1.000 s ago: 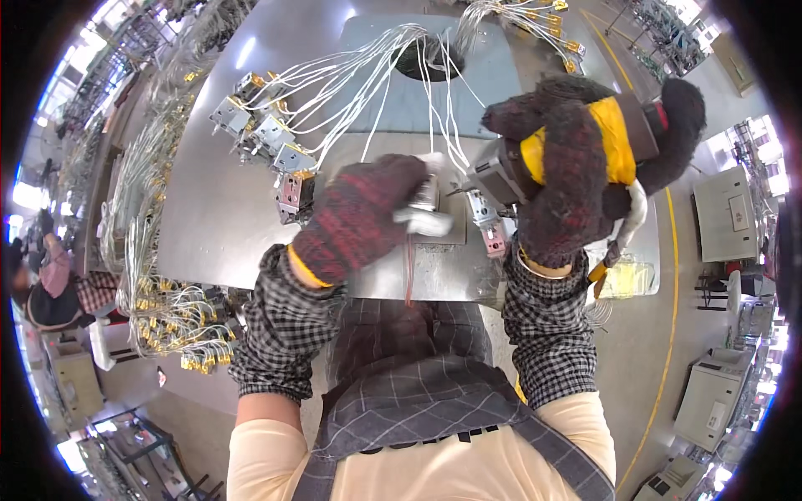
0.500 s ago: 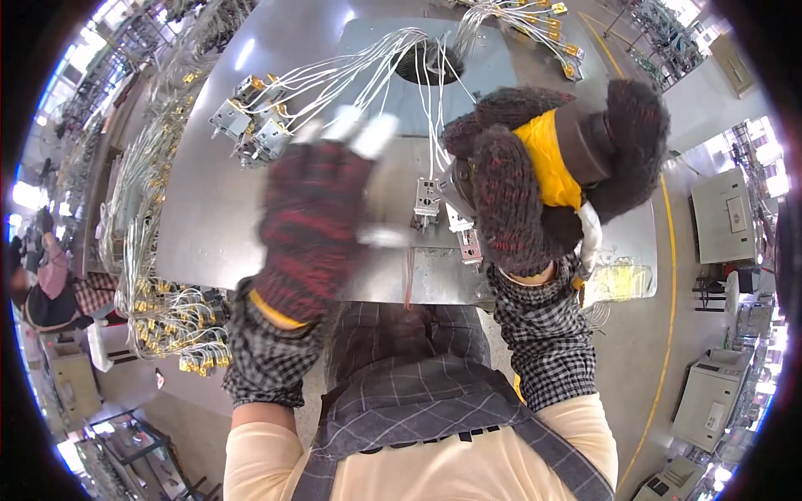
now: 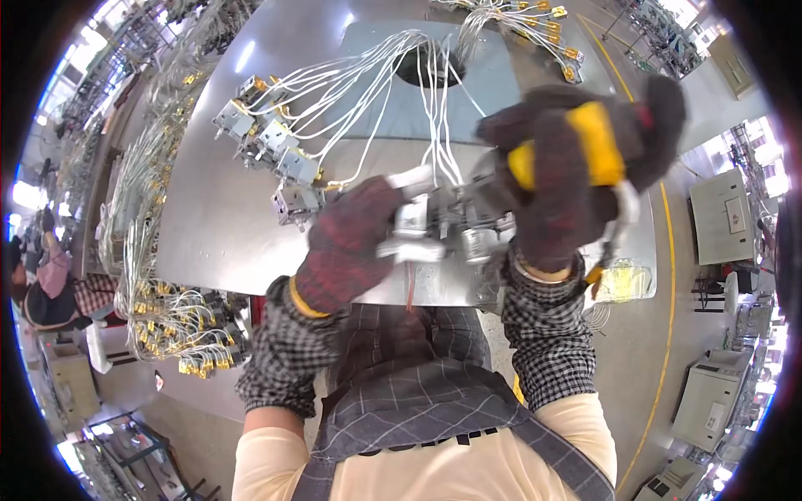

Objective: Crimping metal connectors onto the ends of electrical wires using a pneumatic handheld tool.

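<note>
My left hand (image 3: 355,238), in a dark red knitted glove with white fingertips, pinches a small silver metal box (image 3: 412,215) near the table's front edge. White wires (image 3: 436,125) run from the boxes here up to a round hole in the table. My right hand (image 3: 555,184), in a dark glove, grips a dark power tool (image 3: 600,142) wrapped with yellow tape. The tool's front end is beside the boxes; motion blur hides whether it touches them. Another metal box (image 3: 479,242) lies below the tool's front, also blurred.
Several wired metal boxes (image 3: 296,163) lie in a row on the left of the shiny metal table (image 3: 221,225). More wired connectors (image 3: 555,33) lie at the far right. A yellowish clear tray (image 3: 626,281) sits at the right corner. Bundled wires (image 3: 180,321) hang on the left, where a person (image 3: 54,288) is farther off.
My left hand has moved right and closed on a metal box. Another box now lies at the near end of the left row. The tool has shifted slightly right and its angle has changed.
</note>
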`<state>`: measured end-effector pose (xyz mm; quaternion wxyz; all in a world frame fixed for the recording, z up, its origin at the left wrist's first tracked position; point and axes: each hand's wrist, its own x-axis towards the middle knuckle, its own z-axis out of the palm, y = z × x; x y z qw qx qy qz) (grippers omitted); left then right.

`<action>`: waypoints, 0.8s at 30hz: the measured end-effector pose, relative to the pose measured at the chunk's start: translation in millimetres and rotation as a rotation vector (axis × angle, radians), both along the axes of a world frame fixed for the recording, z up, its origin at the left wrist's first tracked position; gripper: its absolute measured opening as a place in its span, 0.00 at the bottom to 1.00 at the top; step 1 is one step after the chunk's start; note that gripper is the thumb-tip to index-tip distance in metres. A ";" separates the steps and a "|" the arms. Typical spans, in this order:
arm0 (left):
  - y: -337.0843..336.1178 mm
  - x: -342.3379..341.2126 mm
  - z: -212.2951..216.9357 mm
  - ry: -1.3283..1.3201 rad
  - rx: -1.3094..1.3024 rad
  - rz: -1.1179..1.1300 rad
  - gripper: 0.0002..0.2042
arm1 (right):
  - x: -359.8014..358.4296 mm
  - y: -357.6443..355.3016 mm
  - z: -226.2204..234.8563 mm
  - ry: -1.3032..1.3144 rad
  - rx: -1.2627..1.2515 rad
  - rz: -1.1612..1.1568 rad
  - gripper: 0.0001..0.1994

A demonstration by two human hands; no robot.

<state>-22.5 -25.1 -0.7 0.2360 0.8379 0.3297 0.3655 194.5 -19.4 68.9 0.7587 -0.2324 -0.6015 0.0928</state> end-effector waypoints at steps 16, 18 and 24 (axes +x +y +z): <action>14.8 23.5 22.1 0.162 -0.149 0.011 0.28 | -17.9 -9.7 2.1 0.058 -0.049 -0.015 0.39; 18.9 28.4 17.9 0.283 -0.121 0.015 0.26 | -13.9 -9.3 -0.2 0.064 -0.065 0.015 0.39; 18.0 26.1 15.1 0.260 -0.133 0.012 0.28 | -15.9 -11.9 -7.1 0.176 -0.093 0.250 0.36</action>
